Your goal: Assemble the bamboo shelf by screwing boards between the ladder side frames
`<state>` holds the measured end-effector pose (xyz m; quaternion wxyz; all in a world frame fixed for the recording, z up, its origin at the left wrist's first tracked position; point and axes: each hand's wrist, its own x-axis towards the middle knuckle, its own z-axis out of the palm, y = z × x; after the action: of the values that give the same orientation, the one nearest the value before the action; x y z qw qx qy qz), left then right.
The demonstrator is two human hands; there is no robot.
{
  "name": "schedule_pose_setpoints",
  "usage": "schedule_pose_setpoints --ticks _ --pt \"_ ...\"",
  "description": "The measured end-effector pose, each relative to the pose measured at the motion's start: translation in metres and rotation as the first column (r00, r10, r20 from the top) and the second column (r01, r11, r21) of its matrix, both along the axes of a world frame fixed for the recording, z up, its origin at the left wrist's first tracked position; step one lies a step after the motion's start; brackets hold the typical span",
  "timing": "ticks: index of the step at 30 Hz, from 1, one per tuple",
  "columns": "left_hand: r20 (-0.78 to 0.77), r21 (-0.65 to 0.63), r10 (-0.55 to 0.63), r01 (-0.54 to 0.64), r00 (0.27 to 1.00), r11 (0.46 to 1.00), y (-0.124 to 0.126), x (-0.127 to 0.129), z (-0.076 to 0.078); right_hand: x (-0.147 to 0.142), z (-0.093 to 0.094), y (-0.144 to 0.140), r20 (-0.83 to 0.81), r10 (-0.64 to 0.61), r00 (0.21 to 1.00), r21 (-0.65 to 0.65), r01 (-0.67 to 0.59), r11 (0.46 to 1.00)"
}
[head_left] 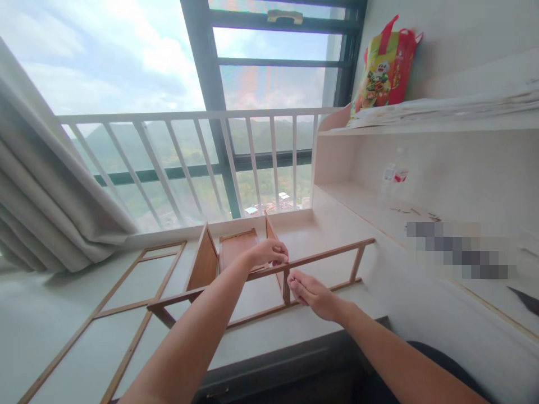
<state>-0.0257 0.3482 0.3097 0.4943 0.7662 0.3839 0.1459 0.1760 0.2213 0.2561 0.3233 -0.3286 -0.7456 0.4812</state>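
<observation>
A ladder-shaped wooden frame (328, 254) stands on its long edge across the white surface in front of me. My left hand (272, 253) is closed in a pinch at its upper rail, close to the middle crosspiece. Just right of that crosspiece, my right hand (309, 292) is closed with the fingers curled in. Anything small inside either hand is hidden by the fingers. Behind the frame are brown wooden panels: an upright one (204, 259) on the left, a flat one (238, 247) in the middle, and a narrow one (270, 226) on the right.
A second ladder-shaped wooden frame (126, 306) lies to the left, below a grey curtain (54, 185). White railings (252, 151) and a window stand behind. On the right, a shelf unit (337, 157) holds a colourful bag (385, 73), a plastic bottle (394, 174) and small pieces (415, 211).
</observation>
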Motion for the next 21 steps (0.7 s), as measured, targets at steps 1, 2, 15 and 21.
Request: schedule_pose_setpoints --ticks 1,2,15,21 --pt "-0.001 -0.003 0.003 -0.003 1.0 1.0 0.0 0.0 0.0 0.001 -0.002 0.003 -0.04 -0.023 0.999 0.01 0.023 1.0" --pt "-0.003 -0.007 0.005 -0.005 1.0 1.0 0.001 -0.001 -0.001 0.003 -0.005 0.005 -0.064 -0.052 0.997 0.02 0.054 0.998" --pt "0.014 -0.073 0.006 -0.005 1.0 0.997 0.004 0.0 -0.009 0.014 -0.033 0.018 -0.069 -0.378 0.923 0.174 0.384 0.907" --pt "0.029 -0.076 0.025 -0.023 0.999 0.997 -0.001 -0.001 -0.008 0.003 -0.049 0.028 -0.087 -0.419 0.904 0.167 0.427 0.888"
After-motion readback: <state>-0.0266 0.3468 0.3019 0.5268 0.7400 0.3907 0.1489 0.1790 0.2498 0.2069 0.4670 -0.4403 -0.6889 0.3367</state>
